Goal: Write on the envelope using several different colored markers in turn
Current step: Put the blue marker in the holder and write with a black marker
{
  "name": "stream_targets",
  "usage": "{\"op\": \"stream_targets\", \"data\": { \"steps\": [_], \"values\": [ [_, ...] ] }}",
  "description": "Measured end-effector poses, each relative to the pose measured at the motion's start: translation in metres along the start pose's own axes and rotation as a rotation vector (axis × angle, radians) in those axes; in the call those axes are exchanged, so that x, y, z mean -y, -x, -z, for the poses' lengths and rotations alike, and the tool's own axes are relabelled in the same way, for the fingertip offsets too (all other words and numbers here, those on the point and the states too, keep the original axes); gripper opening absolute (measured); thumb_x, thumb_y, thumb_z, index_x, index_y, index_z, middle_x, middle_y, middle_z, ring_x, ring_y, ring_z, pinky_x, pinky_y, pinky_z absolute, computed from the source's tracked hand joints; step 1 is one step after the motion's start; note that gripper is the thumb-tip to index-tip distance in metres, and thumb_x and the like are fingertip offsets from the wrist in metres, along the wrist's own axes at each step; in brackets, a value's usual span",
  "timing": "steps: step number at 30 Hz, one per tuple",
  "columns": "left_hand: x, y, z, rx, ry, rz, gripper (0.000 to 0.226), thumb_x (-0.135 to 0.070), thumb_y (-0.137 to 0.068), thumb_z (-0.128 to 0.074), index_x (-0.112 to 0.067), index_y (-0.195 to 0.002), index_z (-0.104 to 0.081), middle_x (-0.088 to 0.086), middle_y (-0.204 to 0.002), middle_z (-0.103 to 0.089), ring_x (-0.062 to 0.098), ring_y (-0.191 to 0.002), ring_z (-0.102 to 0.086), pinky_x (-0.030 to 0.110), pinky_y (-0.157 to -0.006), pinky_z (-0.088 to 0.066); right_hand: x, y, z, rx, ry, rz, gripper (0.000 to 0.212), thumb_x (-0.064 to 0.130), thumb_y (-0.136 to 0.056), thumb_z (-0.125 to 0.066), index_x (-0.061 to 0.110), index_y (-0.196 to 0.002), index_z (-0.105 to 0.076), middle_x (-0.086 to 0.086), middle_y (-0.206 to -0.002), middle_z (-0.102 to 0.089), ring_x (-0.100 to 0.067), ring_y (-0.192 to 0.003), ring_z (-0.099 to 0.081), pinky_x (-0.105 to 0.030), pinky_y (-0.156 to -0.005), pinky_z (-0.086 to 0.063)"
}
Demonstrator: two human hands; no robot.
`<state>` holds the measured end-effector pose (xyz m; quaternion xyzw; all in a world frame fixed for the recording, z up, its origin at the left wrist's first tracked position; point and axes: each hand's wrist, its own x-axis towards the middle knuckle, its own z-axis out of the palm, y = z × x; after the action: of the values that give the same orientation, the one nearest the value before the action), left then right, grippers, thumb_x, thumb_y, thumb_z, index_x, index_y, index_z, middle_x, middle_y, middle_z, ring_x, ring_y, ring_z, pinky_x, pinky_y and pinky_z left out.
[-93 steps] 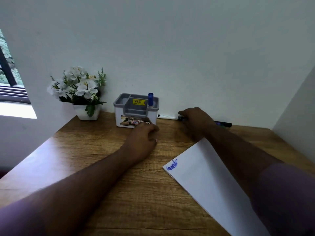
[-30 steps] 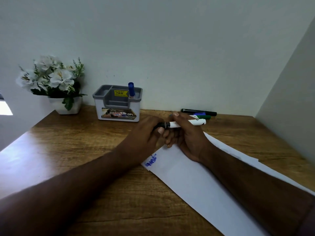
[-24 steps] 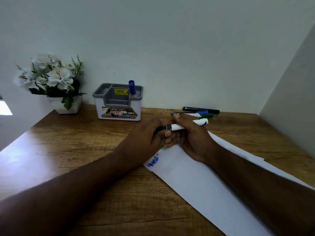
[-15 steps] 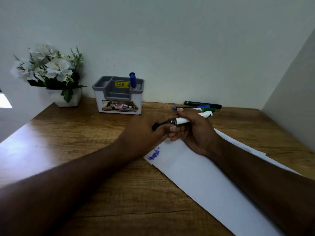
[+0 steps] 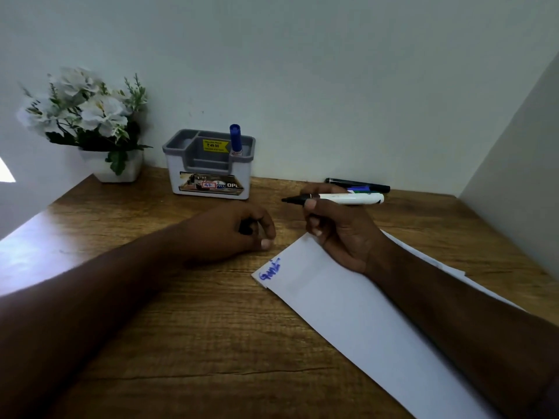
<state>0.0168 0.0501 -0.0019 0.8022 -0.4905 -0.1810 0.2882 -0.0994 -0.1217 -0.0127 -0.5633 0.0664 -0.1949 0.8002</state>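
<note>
A long white envelope [image 5: 348, 309] lies slanted on the wooden desk [image 5: 187, 328], with blue writing [image 5: 270, 271] at its near-left corner. My right hand [image 5: 338, 228] grips a white-bodied black marker [image 5: 344, 199], uncapped, tip pointing left, just above the envelope's top corner. My left hand [image 5: 233, 231] rests on the desk left of the envelope, curled around the small black cap [image 5: 246, 227]. A blue marker [image 5: 235, 140] stands in the grey organizer [image 5: 208, 167]. Several more markers [image 5: 360, 185] lie by the wall behind my right hand.
A white pot of white flowers [image 5: 90, 122] stands at the back left corner. Walls close the desk at the back and on the right [image 5: 520, 176]. A second sheet [image 5: 429, 261] pokes out from under the envelope on the right.
My hands pulled apart and the black cap came off the marker; it stayed in my left hand, which dropped to the desk. The marker's black tip is now bare.
</note>
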Motion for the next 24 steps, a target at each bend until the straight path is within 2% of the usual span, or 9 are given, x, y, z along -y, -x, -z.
{"op": "stream_targets", "data": {
  "steps": [2,5,7,11,16,24],
  "values": [
    [-0.001,-0.002,-0.001,0.037,0.016,-0.013,0.009,-0.034,-0.078,-0.072,-0.032,-0.086,-0.069,-0.019,-0.093,-0.064,-0.001,-0.092,-0.057,0.016,-0.075,-0.044,-0.002,-0.001,0.001,0.005,0.065,0.026,0.010,0.001,-0.073,-0.067,0.007,-0.080,-0.068,-0.003,-0.055,-0.054,-0.010,-0.044,-0.043,-0.020,-0.040,-0.033],
    [-0.002,-0.002,-0.002,0.029,0.038,-0.032,0.010,-0.031,-0.074,-0.076,-0.028,-0.082,-0.071,-0.019,-0.086,-0.065,-0.010,-0.082,-0.056,0.010,-0.064,-0.041,-0.004,-0.002,0.001,0.027,0.167,0.066,0.003,0.003,-0.073,-0.064,0.004,-0.076,-0.063,-0.004,-0.051,-0.051,-0.010,-0.037,-0.038,-0.018,-0.037,-0.026],
    [-0.002,-0.002,-0.003,0.008,0.031,-0.032,0.010,-0.033,-0.074,-0.076,-0.028,-0.081,-0.071,-0.020,-0.082,-0.064,-0.013,-0.078,-0.055,0.008,-0.059,-0.038,-0.003,0.000,0.000,0.043,0.252,0.091,0.002,0.004,-0.075,-0.063,0.003,-0.074,-0.063,-0.006,-0.049,-0.052,-0.012,-0.034,-0.039,-0.016,-0.036,-0.027],
    [-0.005,-0.001,-0.004,0.000,0.025,-0.019,0.012,-0.039,-0.074,-0.074,-0.031,-0.081,-0.070,-0.020,-0.084,-0.064,-0.002,-0.081,-0.056,0.014,-0.063,-0.039,-0.001,0.006,-0.005,0.043,0.308,0.087,0.006,-0.001,-0.080,-0.062,-0.003,-0.075,-0.064,-0.009,-0.046,-0.055,-0.014,-0.030,-0.041,-0.017,-0.033,-0.029],
    [-0.004,-0.001,-0.005,0.016,0.055,-0.005,0.015,-0.035,-0.070,-0.079,-0.029,-0.078,-0.069,-0.015,-0.092,-0.064,0.004,-0.087,-0.058,0.020,-0.067,-0.043,0.006,0.012,-0.009,0.021,0.417,0.082,0.025,-0.001,-0.088,-0.057,0.003,-0.064,-0.064,-0.009,-0.047,-0.059,-0.015,-0.030,-0.047,-0.017,-0.033,-0.036],
    [-0.002,-0.005,-0.004,0.046,0.110,0.023,0.013,-0.031,-0.069,-0.079,-0.028,-0.079,-0.072,-0.017,-0.083,-0.065,0.003,-0.078,-0.057,0.020,-0.066,-0.041,0.003,0.017,-0.007,0.138,0.622,-0.013,0.016,0.001,-0.088,-0.061,-0.001,-0.073,-0.067,-0.012,-0.057,-0.065,-0.017,-0.040,-0.055,-0.023,-0.036,-0.045]
  ]
}}
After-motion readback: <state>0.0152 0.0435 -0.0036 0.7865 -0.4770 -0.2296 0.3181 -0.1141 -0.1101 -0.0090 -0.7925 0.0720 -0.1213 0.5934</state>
